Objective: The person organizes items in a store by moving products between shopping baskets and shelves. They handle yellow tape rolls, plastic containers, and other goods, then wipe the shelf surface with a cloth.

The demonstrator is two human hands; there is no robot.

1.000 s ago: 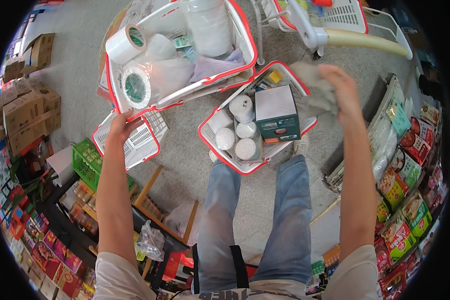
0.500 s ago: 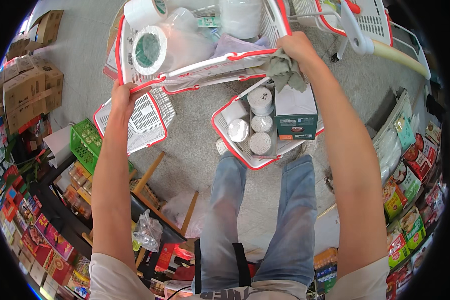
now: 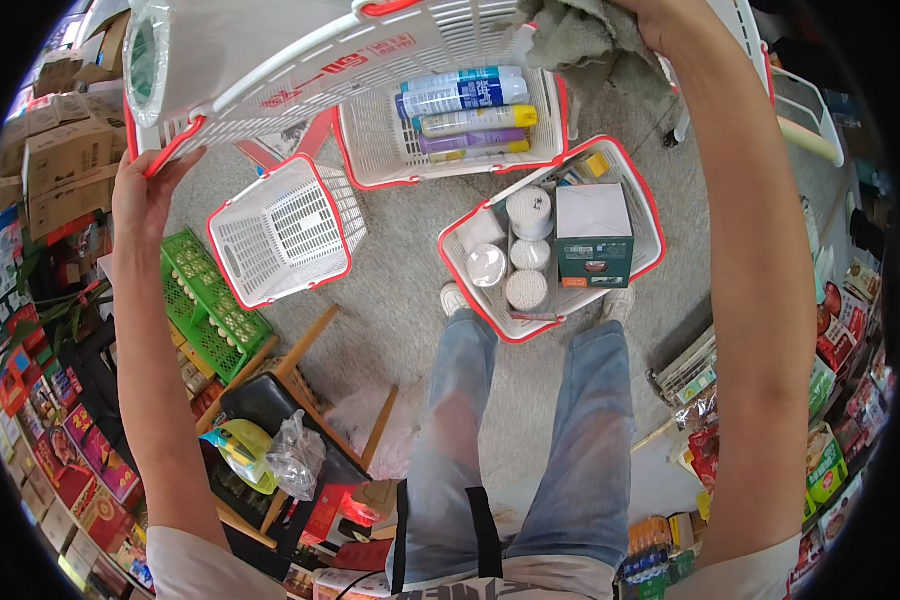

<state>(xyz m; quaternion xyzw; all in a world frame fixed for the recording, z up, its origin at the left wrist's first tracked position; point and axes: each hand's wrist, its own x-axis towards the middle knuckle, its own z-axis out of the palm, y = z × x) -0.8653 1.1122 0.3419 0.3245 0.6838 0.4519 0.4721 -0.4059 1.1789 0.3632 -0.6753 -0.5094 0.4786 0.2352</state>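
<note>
A white shopping basket [image 3: 320, 75] with red rim trim is raised and tilted close in front of me. Its top runs out of the picture. My left hand [image 3: 148, 190] is closed on the rim at its left corner. My right hand [image 3: 660, 22], partly cut off by the upper edge, is closed at the basket's right end with a grey-green cloth [image 3: 582, 45] bunched in it; the cloth hides that grip. A large wrapped roll [image 3: 142, 62] shows in the raised basket. Below stands another basket [image 3: 375, 150] with several spray cans [image 3: 465, 97] lying in it.
Near my feet a basket [image 3: 650, 215] holds a dark green box [image 3: 595, 255] and white cotton-swab tubs [image 3: 528, 252]. An unfilled basket [image 3: 280, 232] stands left, beside a green crate [image 3: 205, 310] and a black-seated stool [image 3: 270, 400]. Cardboard boxes [image 3: 70, 165] and packaged goods line the sides.
Both hands have moved farther apart, and the held basket has risen and come closer. The basket of spray cans beneath it is now uncovered. The cloth has moved up with my right hand.
</note>
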